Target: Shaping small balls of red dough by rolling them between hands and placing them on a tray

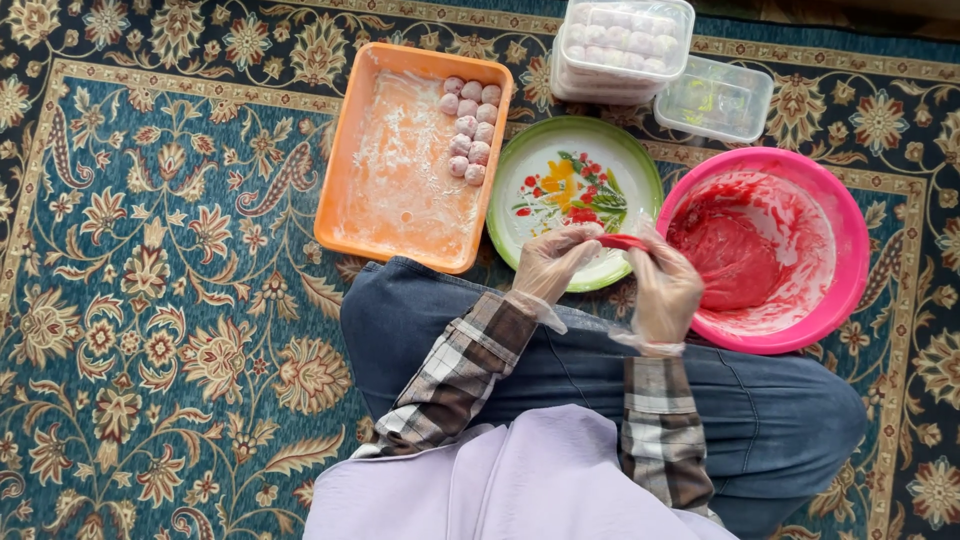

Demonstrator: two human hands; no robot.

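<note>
Head view: the person sits on a patterned floral carpet [150, 300], knees in blue denim, sleeves in brown-and-white plaid. Both hands wear thin clear plastic gloves. The left hand [553, 262] and the right hand [665, 290] meet over the near edge of a round green-rimmed plate with a painted flower design [570, 185]. Between them they pinch 1 small flat piece of red dough [624, 241]; the fingertips of both hands are closed on it, the left from its left end, the right from its right end and above.

Just right of the hands stands a pink plastic bowl [840, 300] holding a lump of red dough and smeared red inside. Left of the plate lies an orange rectangular tray [345, 170], dusted white, with about 9 pale pink floured balls [470, 130] lined in 2 columns at its far right corner. Beyond the plate stand stacked clear plastic containers [620, 50] filled with similar balls, and 1 clear lidded box [715, 98] beside them.
</note>
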